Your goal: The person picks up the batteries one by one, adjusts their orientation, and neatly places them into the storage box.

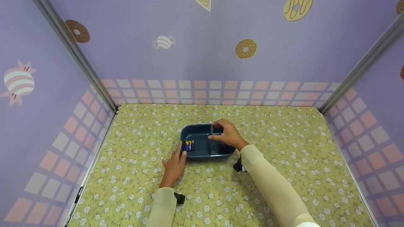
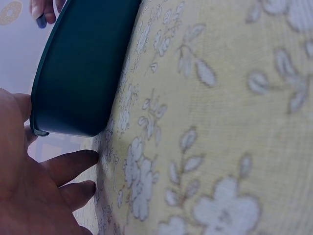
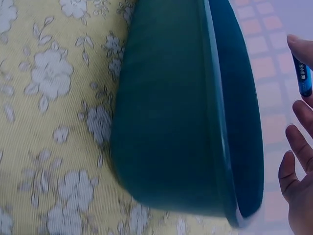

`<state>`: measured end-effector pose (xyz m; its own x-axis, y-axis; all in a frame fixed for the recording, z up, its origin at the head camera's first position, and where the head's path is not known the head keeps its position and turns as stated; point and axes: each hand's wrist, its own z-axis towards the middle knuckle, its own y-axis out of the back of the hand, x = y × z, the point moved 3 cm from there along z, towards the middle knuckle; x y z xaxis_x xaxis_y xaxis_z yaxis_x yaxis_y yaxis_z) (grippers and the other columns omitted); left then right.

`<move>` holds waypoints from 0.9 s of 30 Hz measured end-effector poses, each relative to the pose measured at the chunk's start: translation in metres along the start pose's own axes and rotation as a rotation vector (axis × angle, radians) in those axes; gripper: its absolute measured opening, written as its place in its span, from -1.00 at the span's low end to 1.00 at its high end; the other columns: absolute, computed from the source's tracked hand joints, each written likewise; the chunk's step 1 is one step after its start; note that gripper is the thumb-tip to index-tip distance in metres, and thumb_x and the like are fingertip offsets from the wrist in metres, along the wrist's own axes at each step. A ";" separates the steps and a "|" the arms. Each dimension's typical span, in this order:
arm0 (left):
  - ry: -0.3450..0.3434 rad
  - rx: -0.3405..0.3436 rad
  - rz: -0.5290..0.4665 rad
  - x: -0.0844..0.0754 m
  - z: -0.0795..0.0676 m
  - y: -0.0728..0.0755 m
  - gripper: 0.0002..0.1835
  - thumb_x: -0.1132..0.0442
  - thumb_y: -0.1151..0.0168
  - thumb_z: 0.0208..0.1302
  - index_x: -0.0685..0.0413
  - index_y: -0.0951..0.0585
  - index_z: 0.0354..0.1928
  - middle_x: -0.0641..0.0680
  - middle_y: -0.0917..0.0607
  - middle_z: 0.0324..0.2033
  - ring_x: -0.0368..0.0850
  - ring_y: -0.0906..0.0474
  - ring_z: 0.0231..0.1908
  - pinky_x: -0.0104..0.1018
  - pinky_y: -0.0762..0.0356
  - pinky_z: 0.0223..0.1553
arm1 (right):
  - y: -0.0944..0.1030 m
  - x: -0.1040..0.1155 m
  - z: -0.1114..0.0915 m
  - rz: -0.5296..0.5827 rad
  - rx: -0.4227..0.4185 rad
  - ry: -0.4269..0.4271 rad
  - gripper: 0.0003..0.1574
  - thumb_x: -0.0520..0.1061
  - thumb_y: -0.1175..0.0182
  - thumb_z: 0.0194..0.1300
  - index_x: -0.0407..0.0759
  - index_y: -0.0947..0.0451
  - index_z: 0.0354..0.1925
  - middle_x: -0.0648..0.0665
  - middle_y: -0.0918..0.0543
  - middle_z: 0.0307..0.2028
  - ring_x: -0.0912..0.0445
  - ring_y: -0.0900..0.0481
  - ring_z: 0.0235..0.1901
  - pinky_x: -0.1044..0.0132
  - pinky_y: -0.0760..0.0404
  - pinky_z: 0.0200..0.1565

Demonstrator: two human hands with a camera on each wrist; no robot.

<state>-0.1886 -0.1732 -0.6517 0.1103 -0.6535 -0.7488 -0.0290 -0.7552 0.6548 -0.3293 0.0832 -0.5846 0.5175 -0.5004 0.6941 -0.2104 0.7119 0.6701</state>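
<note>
A dark teal plastic basin [image 1: 197, 156] stands on the flowered cloth. My left hand [image 1: 174, 166] rests at its near left corner, fingers fairly straight. In the left wrist view the left hand [image 2: 29, 171] touches the rim, with other fingers spread beside the basin wall [image 2: 85, 73]. Over the right half of the basin, my right hand [image 1: 228, 134] pinches a small blue battery [image 1: 211, 130] between thumb and fingertips. White print shows on the battery [image 3: 302, 78] in the right wrist view. Small purple, yellow and black items [image 1: 190, 145] lie together inside the basin, at its left end.
The yellow-green flowered cloth [image 1: 135, 170] covers the whole surface. Purple walls with a pink and white checked band [image 1: 208, 91] enclose the back and both sides. Grey metal posts [image 1: 104, 91] rise at the back corners. Dark wrist devices [image 1: 180, 198] sit at both wrists.
</note>
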 end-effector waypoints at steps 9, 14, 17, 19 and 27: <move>0.015 0.003 0.005 0.000 0.001 0.000 -0.31 -0.32 0.33 0.60 -0.48 0.15 0.65 0.12 -0.17 0.59 0.38 -0.06 0.55 0.56 0.67 0.37 | -0.024 0.010 0.012 0.014 0.052 0.015 -0.24 0.22 -0.57 0.08 -0.14 -0.64 0.13 -0.10 -0.69 0.00 -0.05 -0.65 0.04 0.01 -0.64 0.13; 0.016 -0.001 0.008 0.000 0.001 0.000 -0.31 -0.34 0.34 0.59 -0.50 0.15 0.65 0.11 -0.20 0.58 0.37 -0.10 0.54 0.56 0.65 0.38 | -0.033 0.017 0.019 0.020 0.082 0.042 -0.27 0.15 -0.59 0.09 -0.16 -0.63 0.12 -0.14 -0.68 -0.01 -0.08 -0.65 0.02 0.02 -0.64 0.11; 0.013 -0.007 0.012 0.001 0.001 -0.001 -0.32 -0.32 0.33 0.60 -0.52 0.15 0.64 0.09 -0.21 0.57 0.35 -0.12 0.53 0.55 0.66 0.38 | -0.038 0.021 0.022 0.008 0.105 0.048 -0.31 0.11 -0.60 0.08 -0.14 -0.63 0.10 -0.15 -0.68 -0.02 -0.08 -0.64 -0.01 0.03 -0.64 0.10; 0.014 -0.008 0.009 0.001 0.001 -0.001 -0.33 -0.32 0.33 0.60 -0.54 0.15 0.64 0.07 -0.21 0.57 0.32 -0.12 0.54 0.54 0.67 0.38 | -0.041 0.022 0.024 0.003 0.123 0.047 -0.32 0.08 -0.60 0.08 -0.14 -0.63 0.11 -0.17 -0.68 -0.02 -0.09 -0.64 -0.01 0.03 -0.64 0.09; 0.011 -0.002 -0.009 0.001 0.000 0.000 -0.31 -0.38 0.36 0.57 -0.58 0.16 0.63 0.06 -0.20 0.58 0.33 -0.10 0.54 0.53 0.69 0.38 | -0.055 0.019 0.026 -0.032 0.187 -0.011 -0.32 0.04 -0.61 0.08 -0.12 -0.61 0.12 -0.15 -0.67 0.02 -0.06 -0.64 0.04 0.05 -0.63 0.13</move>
<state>-0.1882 -0.1739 -0.6528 0.1212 -0.6464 -0.7533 -0.0257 -0.7607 0.6486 -0.3296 0.0214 -0.6016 0.5175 -0.5272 0.6739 -0.3450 0.5922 0.7282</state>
